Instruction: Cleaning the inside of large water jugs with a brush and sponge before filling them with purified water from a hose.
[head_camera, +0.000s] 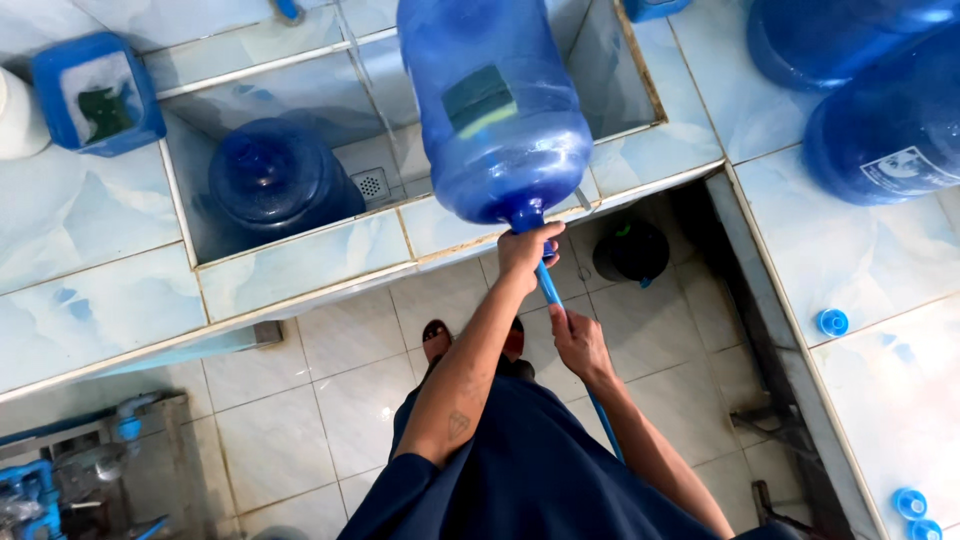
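The jug (497, 105) lies tilted on the tiled ledge (300, 265), neck toward the near side, overhanging the ledge edge. The left hand (524, 250) is wrapped around the neck, fingers closed on it. The right hand (578, 340) is clenched on a blue rod (549, 288) that runs up to the jug mouth; whether the rod enters the mouth is hidden by the left hand. A second jug (275, 178) stands in the basin (390, 150) to the left, apart from the first. Open floor (330, 400) lies near and left. Two more jugs (880, 110) at far right are cut off by the frame. A cap (832, 322) lies on the right counter.
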